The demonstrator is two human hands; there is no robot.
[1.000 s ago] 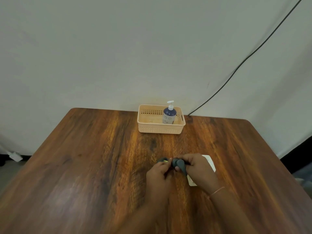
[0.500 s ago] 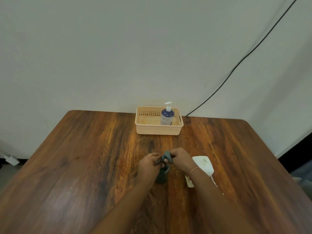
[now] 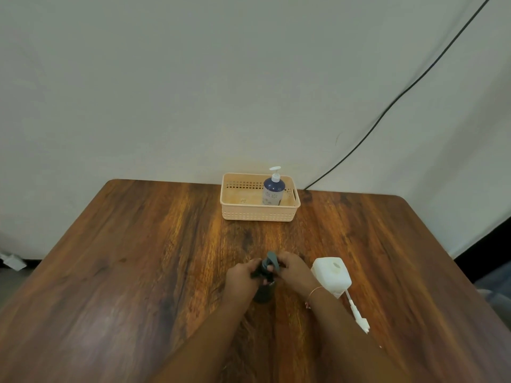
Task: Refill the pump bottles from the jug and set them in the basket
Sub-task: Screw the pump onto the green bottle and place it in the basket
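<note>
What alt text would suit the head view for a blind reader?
The left hand grips a dark pump bottle on a wooden table while the right hand holds its grey pump head. An open white jug stands beside it; a blue pump bottle stands in the basket behind.

Both forearms (image 3: pixel 221 335) are bare, with a thin pinkish bangle (image 3: pixel 315 291) ringing the right wrist (image 3: pixel 318 297).
</note>
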